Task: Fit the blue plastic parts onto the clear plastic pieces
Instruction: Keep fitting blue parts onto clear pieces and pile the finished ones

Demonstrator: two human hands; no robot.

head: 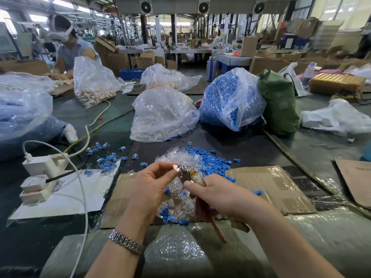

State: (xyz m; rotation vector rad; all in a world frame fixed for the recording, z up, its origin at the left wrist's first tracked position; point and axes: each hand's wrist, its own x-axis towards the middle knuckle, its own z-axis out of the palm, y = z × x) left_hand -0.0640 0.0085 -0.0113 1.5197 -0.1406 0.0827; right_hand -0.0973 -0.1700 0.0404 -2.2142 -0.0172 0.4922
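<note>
My left hand [152, 183] pinches a small clear plastic piece [176, 167] with a blue part on it, held above the pile. My right hand [216, 194] grips a pair of pliers [187, 175] whose jaws meet that piece; the reddish handles stick out below the hand. Under both hands lies a heap of clear plastic pieces [178, 203] mixed with loose blue plastic parts [212, 163] on a sheet of cardboard [267, 189]. Several finished blue-and-clear pieces [107, 157] lie scattered to the left.
A bag of clear pieces [162, 115] and a bag of blue parts [228, 99] stand behind the pile, beside a green sack [281, 103]. A white power strip [40, 177] with cables sits at left. Another person [68, 45] works at far left. Bubble wrap [176, 251] covers the near edge.
</note>
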